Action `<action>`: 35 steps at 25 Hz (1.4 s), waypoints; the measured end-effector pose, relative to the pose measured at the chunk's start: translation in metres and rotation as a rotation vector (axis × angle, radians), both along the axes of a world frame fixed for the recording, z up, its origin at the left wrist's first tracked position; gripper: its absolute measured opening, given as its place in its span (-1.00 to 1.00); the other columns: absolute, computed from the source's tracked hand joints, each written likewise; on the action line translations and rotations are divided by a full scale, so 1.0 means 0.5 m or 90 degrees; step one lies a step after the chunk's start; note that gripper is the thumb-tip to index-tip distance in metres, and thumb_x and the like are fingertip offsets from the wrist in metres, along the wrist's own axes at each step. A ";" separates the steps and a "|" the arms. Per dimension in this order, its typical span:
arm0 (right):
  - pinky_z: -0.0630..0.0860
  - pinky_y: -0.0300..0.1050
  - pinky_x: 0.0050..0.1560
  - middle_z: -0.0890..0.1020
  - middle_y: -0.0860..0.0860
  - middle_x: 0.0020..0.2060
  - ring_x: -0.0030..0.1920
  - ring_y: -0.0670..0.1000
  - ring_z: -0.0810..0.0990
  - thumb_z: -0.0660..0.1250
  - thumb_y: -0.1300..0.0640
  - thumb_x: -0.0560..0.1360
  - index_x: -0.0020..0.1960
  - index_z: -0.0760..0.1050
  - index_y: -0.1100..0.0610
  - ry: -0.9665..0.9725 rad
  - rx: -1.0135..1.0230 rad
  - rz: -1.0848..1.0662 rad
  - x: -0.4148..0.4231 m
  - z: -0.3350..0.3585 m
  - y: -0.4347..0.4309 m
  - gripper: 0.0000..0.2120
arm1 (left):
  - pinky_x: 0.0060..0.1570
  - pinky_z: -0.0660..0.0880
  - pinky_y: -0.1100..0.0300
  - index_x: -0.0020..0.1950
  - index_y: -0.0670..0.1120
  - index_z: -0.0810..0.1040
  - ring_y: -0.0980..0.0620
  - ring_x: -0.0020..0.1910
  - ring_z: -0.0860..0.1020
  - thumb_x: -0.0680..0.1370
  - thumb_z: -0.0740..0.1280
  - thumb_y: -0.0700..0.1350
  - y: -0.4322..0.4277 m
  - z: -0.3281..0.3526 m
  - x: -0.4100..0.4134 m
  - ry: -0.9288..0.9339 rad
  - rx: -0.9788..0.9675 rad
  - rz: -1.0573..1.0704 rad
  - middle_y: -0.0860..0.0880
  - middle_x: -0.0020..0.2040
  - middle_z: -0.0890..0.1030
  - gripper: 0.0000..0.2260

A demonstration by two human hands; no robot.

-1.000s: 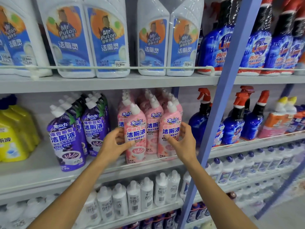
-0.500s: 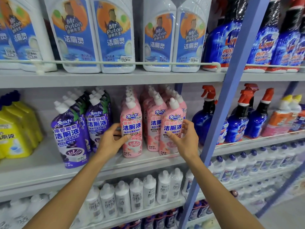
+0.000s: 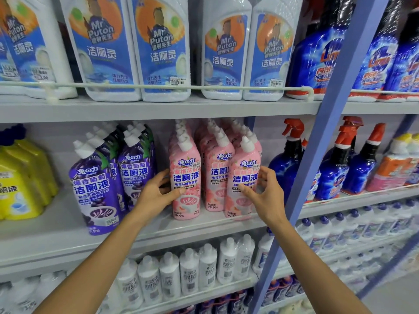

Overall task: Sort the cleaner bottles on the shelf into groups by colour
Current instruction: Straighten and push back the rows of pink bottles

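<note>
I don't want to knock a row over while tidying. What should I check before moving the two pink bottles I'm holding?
1. The left hand grips the left front pink bottle: ok.
2. The right hand grips the right front pink bottle: ok.
3. Both held bottles are upright: ok.
4. The pink rows stand apart from the purple bottles: ok.
5. The blue spray bottles stand apart from the pink rows: ok.
6. No other colour deep in the pink rows: cannot tell, the backs are hidden.
</note>
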State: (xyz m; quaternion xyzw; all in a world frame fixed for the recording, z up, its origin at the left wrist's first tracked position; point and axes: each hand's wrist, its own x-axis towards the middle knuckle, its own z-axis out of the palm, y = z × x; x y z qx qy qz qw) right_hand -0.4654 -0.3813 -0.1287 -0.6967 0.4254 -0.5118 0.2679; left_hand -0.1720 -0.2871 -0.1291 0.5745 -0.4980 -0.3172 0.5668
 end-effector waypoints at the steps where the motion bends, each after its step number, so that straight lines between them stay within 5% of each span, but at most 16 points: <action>1: 0.57 -0.15 0.19 0.61 -0.10 0.22 0.19 -0.10 0.60 0.60 0.00 0.40 0.41 0.37 0.06 0.000 -0.003 0.001 0.000 -0.003 -0.002 -0.32 | 0.17 0.61 -0.06 0.43 -0.02 0.46 0.07 0.16 0.64 0.46 0.54 -0.18 0.000 -0.002 -0.006 -0.001 -0.008 0.007 0.04 0.25 0.63 -0.43; 9: 0.59 -0.05 0.22 0.61 -0.12 0.23 0.20 -0.09 0.60 0.59 -0.04 0.40 0.42 0.36 0.06 0.008 -0.017 0.000 0.001 -0.008 -0.007 -0.31 | 0.00 0.63 0.26 0.34 -0.03 0.52 0.24 -0.02 0.68 0.41 0.59 -0.19 -0.007 -0.019 -0.030 -0.064 -0.025 0.082 0.15 0.07 0.66 -0.47; 16: 0.52 -0.38 0.10 0.57 -0.24 0.17 0.15 -0.32 0.55 0.59 0.02 0.42 0.42 0.37 0.07 -0.002 -0.011 0.003 0.011 -0.008 0.003 -0.33 | 0.02 0.67 -0.02 0.17 -0.05 0.62 0.11 -0.03 0.71 0.40 0.60 -0.07 -0.014 -0.045 -0.024 -0.117 -0.017 0.133 0.03 0.04 0.73 -0.62; 19: 0.50 -0.46 0.04 0.54 -0.33 0.14 0.14 -0.37 0.53 0.59 0.03 0.42 0.41 0.37 0.07 -0.006 -0.009 0.007 0.011 -0.010 0.005 -0.34 | -0.05 0.67 0.14 0.19 -0.08 0.61 0.16 -0.06 0.69 0.42 0.59 -0.07 -0.011 -0.042 -0.034 -0.133 -0.019 0.149 0.04 0.05 0.72 -0.62; 22: 0.53 -0.34 0.10 0.57 -0.26 0.16 0.15 -0.29 0.56 0.59 0.00 0.41 0.41 0.37 0.05 -0.011 -0.005 0.011 0.012 -0.011 0.006 -0.33 | -0.18 0.60 0.36 0.21 -0.11 0.60 0.22 -0.09 0.67 0.44 0.57 -0.10 -0.011 -0.041 -0.041 -0.133 -0.022 0.155 0.04 0.03 0.70 -0.62; 31: 0.56 -0.25 0.15 0.58 -0.11 0.23 0.17 -0.18 0.58 0.60 0.03 0.42 0.41 0.36 0.07 0.008 -0.003 0.017 0.005 -0.011 -0.004 -0.33 | -0.02 0.68 -0.06 0.18 -0.06 0.61 0.08 -0.07 0.72 0.43 0.59 -0.07 -0.005 -0.042 -0.023 -0.141 -0.013 0.137 0.02 0.03 0.72 -0.64; 35: 0.53 -0.40 0.07 0.58 -0.09 0.24 0.18 -0.20 0.57 0.59 0.04 0.43 0.43 0.35 0.08 0.013 0.001 0.025 0.002 -0.012 -0.004 -0.33 | -0.01 0.67 -0.07 0.19 -0.06 0.60 0.06 -0.06 0.71 0.42 0.59 -0.06 -0.003 -0.044 -0.020 -0.145 -0.007 0.141 0.01 0.06 0.72 -0.62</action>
